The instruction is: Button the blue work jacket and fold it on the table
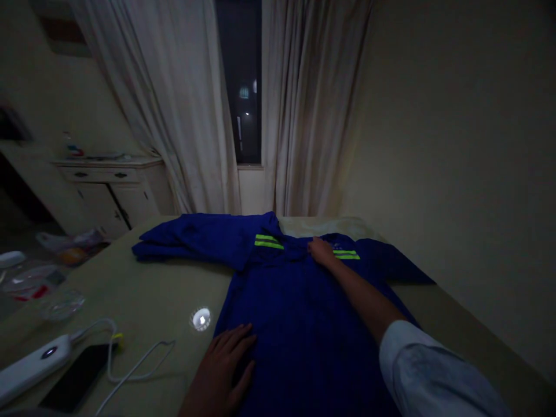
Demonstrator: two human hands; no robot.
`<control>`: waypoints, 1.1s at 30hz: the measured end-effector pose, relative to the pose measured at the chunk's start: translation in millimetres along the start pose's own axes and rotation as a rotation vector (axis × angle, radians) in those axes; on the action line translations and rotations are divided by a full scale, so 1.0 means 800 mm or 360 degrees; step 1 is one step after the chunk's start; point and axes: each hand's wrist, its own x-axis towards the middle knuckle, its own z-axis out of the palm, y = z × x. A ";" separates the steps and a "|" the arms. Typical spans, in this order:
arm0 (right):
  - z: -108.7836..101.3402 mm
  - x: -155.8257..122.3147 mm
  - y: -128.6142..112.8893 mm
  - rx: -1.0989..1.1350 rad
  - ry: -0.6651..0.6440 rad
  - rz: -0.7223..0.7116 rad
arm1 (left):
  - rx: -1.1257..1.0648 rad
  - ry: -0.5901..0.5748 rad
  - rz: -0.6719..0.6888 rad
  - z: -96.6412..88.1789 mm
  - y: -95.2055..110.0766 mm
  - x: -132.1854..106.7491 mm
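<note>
A dark blue work jacket (299, 313) with yellow-green reflective strips lies spread on the table, its collar end away from me. One sleeve stretches out to the left, the other to the right. My right hand (321, 251) reaches across it, fingers closed on the cloth near the collar, beside the right chest strip. Lower down, my left hand (226, 365) rests with its fingers stretched out on the jacket's left edge. My right forearm covers part of the jacket's right side.
On the table (160, 295) at left are a white power strip (37, 368), a dark phone (78, 379), a white cable (143, 360) and a clear glass dish (63, 305). A plastic bottle (30, 281) stands at the far left. Curtains (174, 104) and a cabinet (117, 188) are behind; a wall (456, 145) borders the right.
</note>
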 end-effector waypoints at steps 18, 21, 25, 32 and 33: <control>0.043 0.002 -0.017 0.0112 0.0010 -0.0047 | -0.0003 0.0004 -0.0020 0.004 -0.002 0.000; 0.035 0.026 -0.023 0.0033 0.0230 0.0101 | -0.0002 -0.0019 -0.0017 0.003 -0.003 0.001; 0.043 0.019 -0.019 0.0024 0.0193 0.0151 | -0.0015 -0.0002 -0.0036 0.001 -0.002 0.001; 0.050 -0.024 -0.004 -0.0011 0.0446 0.0305 | -0.0142 -0.0068 -0.0103 -0.009 0.002 0.003; 0.046 -0.024 -0.006 -0.0012 0.0456 0.0314 | -0.0154 -0.0086 -0.0113 -0.011 0.003 0.004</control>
